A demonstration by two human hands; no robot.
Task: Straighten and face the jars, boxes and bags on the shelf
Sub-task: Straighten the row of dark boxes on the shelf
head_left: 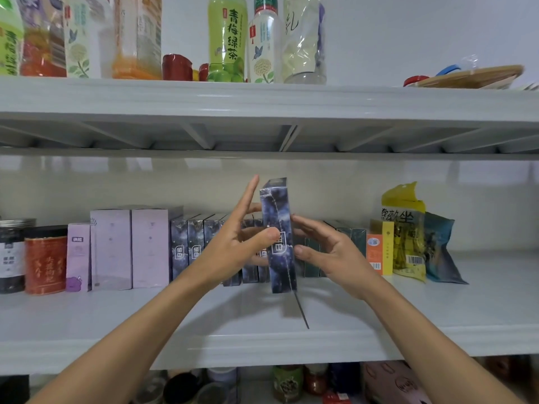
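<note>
A tall dark blue box stands upright on the white middle shelf, pulled forward of its row, narrow face towards me. My left hand pinches it, thumb on the front face and fingers behind, the index finger pointing up. My right hand touches the box's right side with its fingertips and thumb. Behind stands a row of matching dark blue boxes, partly hidden by my left hand.
Left of the row are lilac boxes, a red jar and a dark jar. To the right are green boxes, an orange-yellow box, a yellow bag and a blue bag. Bottles fill the shelf above.
</note>
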